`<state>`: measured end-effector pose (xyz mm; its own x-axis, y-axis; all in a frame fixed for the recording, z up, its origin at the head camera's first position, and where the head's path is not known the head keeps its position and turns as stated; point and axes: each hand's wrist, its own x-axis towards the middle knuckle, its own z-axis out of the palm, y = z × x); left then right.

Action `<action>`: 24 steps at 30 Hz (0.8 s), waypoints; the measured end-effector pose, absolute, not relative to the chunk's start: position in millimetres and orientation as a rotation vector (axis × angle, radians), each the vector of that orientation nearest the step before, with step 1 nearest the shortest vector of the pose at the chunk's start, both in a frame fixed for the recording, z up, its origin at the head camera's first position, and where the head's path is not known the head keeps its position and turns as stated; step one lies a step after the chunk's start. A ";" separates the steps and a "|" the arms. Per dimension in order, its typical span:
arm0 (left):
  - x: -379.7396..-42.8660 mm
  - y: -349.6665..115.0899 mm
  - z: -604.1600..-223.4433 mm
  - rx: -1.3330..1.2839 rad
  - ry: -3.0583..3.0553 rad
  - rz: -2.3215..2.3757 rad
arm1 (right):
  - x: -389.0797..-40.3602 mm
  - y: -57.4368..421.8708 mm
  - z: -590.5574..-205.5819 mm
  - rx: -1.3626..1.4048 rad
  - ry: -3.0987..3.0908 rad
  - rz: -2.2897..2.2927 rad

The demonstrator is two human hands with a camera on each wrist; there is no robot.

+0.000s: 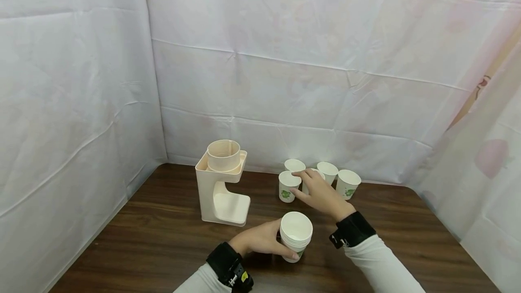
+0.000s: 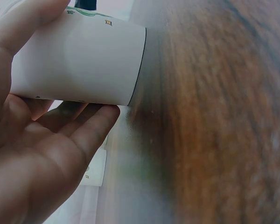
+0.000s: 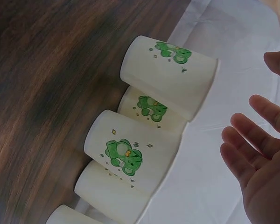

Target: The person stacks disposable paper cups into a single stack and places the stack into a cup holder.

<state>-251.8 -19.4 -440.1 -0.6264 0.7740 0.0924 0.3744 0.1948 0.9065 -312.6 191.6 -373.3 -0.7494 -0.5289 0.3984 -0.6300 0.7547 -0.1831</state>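
My left hand [image 1: 262, 238] grips a short stack of white paper cups [image 1: 296, 234], upright near the front of the table. In the left wrist view the stack's lowest cup [image 2: 84, 60] lies between thumb and fingers, its base close to the wood. Over a group of several single cups at the back, my right hand [image 1: 319, 192] reaches with fingers spread. Its fingertips overlap the rim of the front-left cup [image 1: 286, 190] in the head view. The right wrist view has the fingers [image 3: 256, 135] apart from the cups [image 3: 130, 149], which carry green cartoon prints; the palm holds nothing.
A cream-coloured stand [image 1: 207, 193] with a round holder [image 1: 224, 155] on top and a flat base plate [image 1: 234, 207] is to the left. Pale printed cloth [image 1: 285, 80] hangs behind and beside the dark wooden table [image 1: 163, 238]. The rightmost cup [image 1: 348, 185] stands near the back edge.
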 end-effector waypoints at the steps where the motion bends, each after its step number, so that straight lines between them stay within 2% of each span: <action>1: -251.6 -19.3 -439.8 1.076 2.091 1.414 | -314.9 190.9 -373.9 0.888 -2.642 0.440; 24: -254.4 -20.1 -443.6 1.085 2.054 1.415 | -356.7 175.1 -379.8 0.873 -2.767 0.446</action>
